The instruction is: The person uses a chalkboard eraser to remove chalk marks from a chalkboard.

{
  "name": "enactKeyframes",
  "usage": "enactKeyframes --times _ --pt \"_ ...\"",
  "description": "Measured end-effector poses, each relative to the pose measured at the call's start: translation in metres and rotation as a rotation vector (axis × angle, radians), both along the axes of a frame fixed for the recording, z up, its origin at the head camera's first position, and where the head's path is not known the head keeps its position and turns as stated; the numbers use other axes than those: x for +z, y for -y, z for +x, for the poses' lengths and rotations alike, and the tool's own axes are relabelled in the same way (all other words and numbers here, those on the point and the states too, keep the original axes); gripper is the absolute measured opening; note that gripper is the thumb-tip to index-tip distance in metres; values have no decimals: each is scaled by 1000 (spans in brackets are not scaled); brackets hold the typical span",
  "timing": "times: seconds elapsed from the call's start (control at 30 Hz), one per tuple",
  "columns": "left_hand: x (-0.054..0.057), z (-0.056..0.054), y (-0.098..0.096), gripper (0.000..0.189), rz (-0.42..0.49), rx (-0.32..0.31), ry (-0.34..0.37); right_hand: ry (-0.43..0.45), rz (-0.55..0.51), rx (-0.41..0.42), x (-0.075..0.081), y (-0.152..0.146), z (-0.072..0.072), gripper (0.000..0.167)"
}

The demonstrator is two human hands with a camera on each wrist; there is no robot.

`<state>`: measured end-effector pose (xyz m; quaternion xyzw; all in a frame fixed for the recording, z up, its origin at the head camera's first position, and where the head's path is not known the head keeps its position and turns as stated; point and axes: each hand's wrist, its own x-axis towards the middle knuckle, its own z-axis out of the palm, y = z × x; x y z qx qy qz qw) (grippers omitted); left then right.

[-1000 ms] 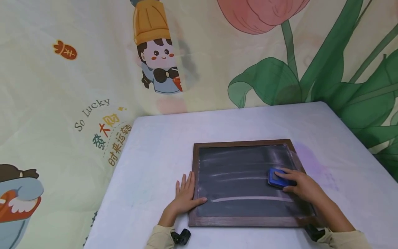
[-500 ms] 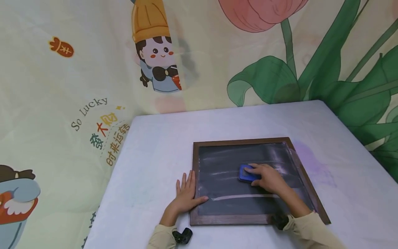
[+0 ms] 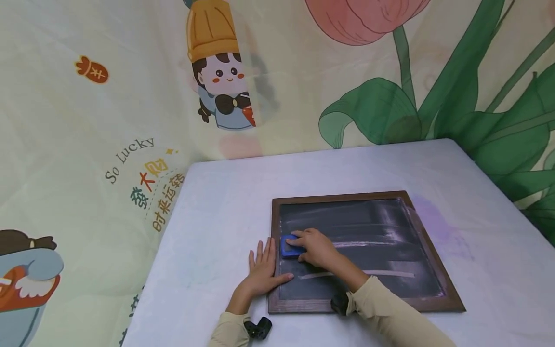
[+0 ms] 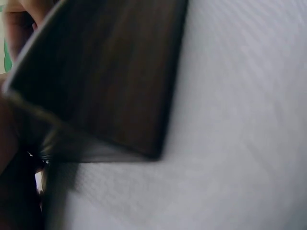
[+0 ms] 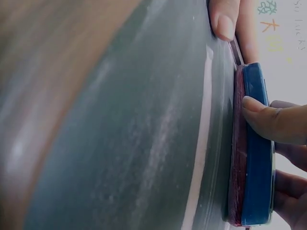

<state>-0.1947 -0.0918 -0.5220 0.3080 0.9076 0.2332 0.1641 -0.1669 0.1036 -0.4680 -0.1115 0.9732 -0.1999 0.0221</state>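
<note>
A small blackboard [image 3: 347, 212] in a brown wooden frame lies flat on the white table. My right hand [image 3: 320, 249] grips a blue board eraser [image 3: 289, 247] against the slate, close to the frame's left side. Seen from the right wrist, the eraser [image 5: 256, 158] has a reddish felt pad facing the board, with the thumb on its near side. My left hand [image 3: 261, 277] rests flat on the left frame edge, fingers extended and thumb reaching over onto the slate. A white chalk line [image 3: 394, 273] crosses the lower part, and fainter chalk smears streak the rest.
The white table [image 3: 225, 202] extends around the board, with a pale purple stain [image 3: 433, 226] to its right. Behind it hangs a printed backdrop [image 3: 286, 96]. Black wrist devices [image 3: 258, 328] sit at both sleeves.
My right hand has slid the eraser leftward across the board, from its right side to the left frame edge. My left hand has stayed in place.
</note>
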Motion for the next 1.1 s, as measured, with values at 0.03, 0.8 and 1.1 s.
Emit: enactKeyframes --times 0.03,0.8,1.1 --pt "0 0 0 106 -2 -1 2 -1 6 1 0 2 0 49" --pt "-4 0 -4 108 4 24 17 -4 30 -100 -3 -75 35 56" --pt "0 0 -1 108 -18 24 20 2 15 -190 -1 -172 79 60"
